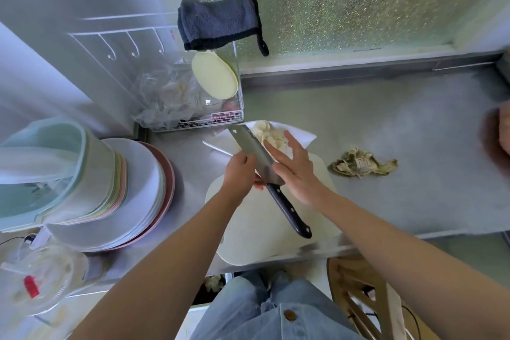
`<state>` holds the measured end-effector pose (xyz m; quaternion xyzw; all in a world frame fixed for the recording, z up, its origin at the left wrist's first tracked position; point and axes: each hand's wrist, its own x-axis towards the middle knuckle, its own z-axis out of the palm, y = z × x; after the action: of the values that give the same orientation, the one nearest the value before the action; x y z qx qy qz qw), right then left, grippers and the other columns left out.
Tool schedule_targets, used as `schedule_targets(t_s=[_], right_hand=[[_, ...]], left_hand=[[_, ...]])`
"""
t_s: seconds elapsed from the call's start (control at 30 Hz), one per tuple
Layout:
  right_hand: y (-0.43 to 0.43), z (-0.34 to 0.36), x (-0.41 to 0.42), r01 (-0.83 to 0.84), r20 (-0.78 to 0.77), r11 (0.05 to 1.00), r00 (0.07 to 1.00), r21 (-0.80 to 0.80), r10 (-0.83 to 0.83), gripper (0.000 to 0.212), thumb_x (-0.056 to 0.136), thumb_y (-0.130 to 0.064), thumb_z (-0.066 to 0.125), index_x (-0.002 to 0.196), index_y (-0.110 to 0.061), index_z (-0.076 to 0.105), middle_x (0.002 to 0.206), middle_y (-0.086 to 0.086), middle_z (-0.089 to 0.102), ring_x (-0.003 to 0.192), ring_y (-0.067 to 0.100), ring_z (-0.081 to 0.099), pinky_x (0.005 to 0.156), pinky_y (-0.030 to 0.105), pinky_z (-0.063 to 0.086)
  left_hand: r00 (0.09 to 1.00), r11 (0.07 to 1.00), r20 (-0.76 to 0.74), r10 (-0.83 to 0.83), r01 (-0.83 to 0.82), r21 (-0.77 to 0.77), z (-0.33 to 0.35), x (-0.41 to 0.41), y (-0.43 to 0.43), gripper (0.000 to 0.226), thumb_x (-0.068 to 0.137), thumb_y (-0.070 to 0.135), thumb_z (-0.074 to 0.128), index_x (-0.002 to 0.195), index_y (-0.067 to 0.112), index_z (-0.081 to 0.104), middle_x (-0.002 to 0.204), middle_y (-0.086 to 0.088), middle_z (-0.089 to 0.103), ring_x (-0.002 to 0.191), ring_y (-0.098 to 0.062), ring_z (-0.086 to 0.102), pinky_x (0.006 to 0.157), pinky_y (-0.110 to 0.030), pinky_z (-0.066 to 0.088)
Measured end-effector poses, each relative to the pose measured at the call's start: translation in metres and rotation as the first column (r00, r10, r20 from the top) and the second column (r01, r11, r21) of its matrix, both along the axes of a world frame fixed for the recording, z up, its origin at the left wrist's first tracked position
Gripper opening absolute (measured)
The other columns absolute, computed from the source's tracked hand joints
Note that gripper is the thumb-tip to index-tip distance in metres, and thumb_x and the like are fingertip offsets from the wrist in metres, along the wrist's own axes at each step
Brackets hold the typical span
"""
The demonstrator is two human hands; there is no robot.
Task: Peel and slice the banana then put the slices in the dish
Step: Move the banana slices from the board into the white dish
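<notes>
Scraping looks like the step: your left hand (239,171) grips the knife (255,153) near the blade's heel, right hand (296,167) flat, fingers straight, against it. Banana slices (265,130) sit piled in the dish (307,136). They're probably soft, sticky and squashable, so nudge them, don't pinch.

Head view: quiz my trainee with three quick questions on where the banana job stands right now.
1. True or false: the banana peel lies on the cutting board.
2. Which hand grips the cleaver? A. left hand B. right hand C. neither
3. Fill in: the banana slices lie in the ____.
Key: 1 false; the banana peel lies on the counter, right of the cutting board. 2 A; the right hand is open, fingers straight, beside the blade. 3 dish.
</notes>
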<state>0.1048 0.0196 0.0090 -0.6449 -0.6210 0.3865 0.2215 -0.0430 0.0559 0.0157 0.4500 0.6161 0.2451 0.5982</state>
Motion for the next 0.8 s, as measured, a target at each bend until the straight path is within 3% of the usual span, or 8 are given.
schedule_targets(t_s=[0.1, 0.27, 0.4, 0.5, 0.57, 0.63, 0.8], right_hand=[[0.02, 0.002, -0.016, -0.1, 0.08, 0.994, 0.991, -0.051, 0.104, 0.053, 0.086, -0.05, 0.022, 0.139, -0.056, 0.025, 0.159, -0.009, -0.009, 0.146, 0.019, -0.003, 0.114, 0.042, 0.001], [0.039, -0.004, -0.036, -0.017, 0.045, 0.995, 0.999, -0.1, 0.022, 0.045, 0.085, -0.06, 0.018, 0.129, -0.067, 0.026, 0.159, -0.012, -0.007, 0.145, 0.012, -0.006, 0.113, 0.037, -0.005], [0.048, -0.006, -0.044, 0.008, 0.049, 0.992, 0.999, -0.124, -0.002, 0.047, 0.087, -0.058, 0.017, 0.132, -0.064, 0.03, 0.159, -0.012, -0.007, 0.145, 0.012, -0.009, 0.113, 0.039, -0.008], [0.051, -0.003, -0.05, 0.019, 0.039, 0.988, 0.999, -0.152, -0.014, 0.04, 0.088, -0.059, 0.019, 0.125, -0.071, 0.027, 0.158, -0.014, -0.007, 0.145, 0.011, -0.01, 0.113, 0.04, -0.008], [0.05, 0.004, -0.055, 0.05, -0.005, 0.981, 0.999, -0.188, -0.051, 0.027, 0.094, -0.059, 0.027, 0.104, -0.083, 0.022, 0.158, -0.014, -0.003, 0.145, 0.011, -0.008, 0.115, 0.039, -0.007], [0.05, 0.014, -0.061, 0.094, -0.077, 0.971, 0.991, -0.219, -0.113, 0.038, 0.098, -0.053, 0.033, 0.082, -0.084, 0.018, 0.158, -0.013, 0.002, 0.145, 0.011, -0.004, 0.117, 0.04, -0.003], [0.052, 0.009, -0.052, 0.114, 0.005, 0.976, 0.993, -0.187, -0.115, 0.038, 0.101, -0.045, 0.032, 0.091, -0.076, 0.012, 0.159, -0.007, -0.001, 0.146, 0.015, -0.004, 0.117, 0.042, 0.0]], left_hand=[[1.0, 0.999, -0.01, 0.008, -0.008, 0.032, 0.003, -0.008, 0.003, 0.021, 0.092, 0.007, 0.037, 0.076, 0.003, 0.05, 0.057, -0.01, 0.051, 0.04, -0.021, 0.047, 0.044, -0.027, 0.039], [0.992, 0.998, 0.111, 0.065, -0.066, 0.004, 0.003, -0.023, 0.017, 0.03, 0.096, 0.011, 0.038, 0.066, 0.01, 0.043, 0.048, -0.004, 0.039, 0.036, -0.012, 0.033, 0.038, -0.02, 0.024], [0.984, 0.996, 0.158, 0.084, -0.078, -0.039, 0.0, -0.035, 0.024, 0.032, 0.093, 0.005, 0.037, 0.063, 0.013, 0.036, 0.05, -0.002, 0.032, 0.035, -0.009, 0.027, 0.036, -0.015, 0.021], [0.982, 0.994, 0.162, 0.098, -0.089, -0.065, -0.002, -0.04, 0.024, 0.032, 0.093, 0.005, 0.037, 0.062, 0.014, 0.035, 0.051, -0.002, 0.031, 0.035, -0.008, 0.026, 0.036, -0.014, 0.021], [0.981, 0.993, 0.162, 0.102, -0.09, -0.081, -0.002, -0.041, 0.024, 0.032, 0.093, 0.004, 0.036, 0.063, 0.014, 0.033, 0.052, -0.003, 0.03, 0.034, -0.007, 0.026, 0.036, -0.014, 0.02], [0.981, 0.991, 0.162, 0.105, -0.09, -0.096, -0.001, -0.043, 0.023, 0.032, 0.093, 0.004, 0.035, 0.063, 0.015, 0.032, 0.054, -0.003, 0.028, 0.035, -0.008, 0.025, 0.036, -0.014, 0.02], [0.984, 0.99, 0.137, 0.111, -0.098, -0.099, -0.004, -0.044, 0.024, 0.027, 0.091, 0.007, 0.036, 0.066, 0.016, 0.031, 0.058, -0.003, 0.026, 0.04, -0.01, 0.023, 0.037, -0.016, 0.019]])
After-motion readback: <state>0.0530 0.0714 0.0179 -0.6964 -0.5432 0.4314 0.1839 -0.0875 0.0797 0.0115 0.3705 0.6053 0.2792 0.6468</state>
